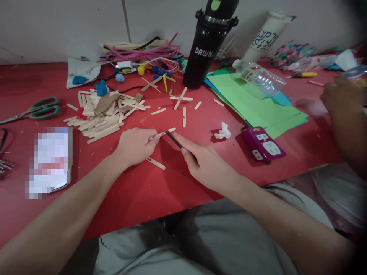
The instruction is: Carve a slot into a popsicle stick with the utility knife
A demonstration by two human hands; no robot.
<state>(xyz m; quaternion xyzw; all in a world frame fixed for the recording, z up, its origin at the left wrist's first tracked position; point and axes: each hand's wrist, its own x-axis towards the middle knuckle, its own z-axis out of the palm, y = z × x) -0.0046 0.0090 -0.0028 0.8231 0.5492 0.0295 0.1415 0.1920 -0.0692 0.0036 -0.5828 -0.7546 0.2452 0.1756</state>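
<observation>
Between the fingertips of my left hand point(137, 143) is a wooden craft stick point(171, 130), its free end pointing right. My right hand point(202, 158) grips a dark, slim craft knife point(175, 139), and its tip meets the stick just beyond my left fingers. Under my left hand lies a notched craft stick point(156, 163) on the red table. Behind my hands are another notched stick point(184, 117), a few cut bits and crossed sticks point(181, 98). A large heap of craft sticks point(100, 114) lies to the left.
Green scissors point(44, 109) and a phone point(54, 160) lie at the left. A black bottle point(210, 46) stands behind. Green paper sheets point(252, 99), a plastic bottle point(259, 78), crumpled tissue point(223, 131) and a purple power adapter point(262, 145) are right. Another person's hand point(345, 95) is far right.
</observation>
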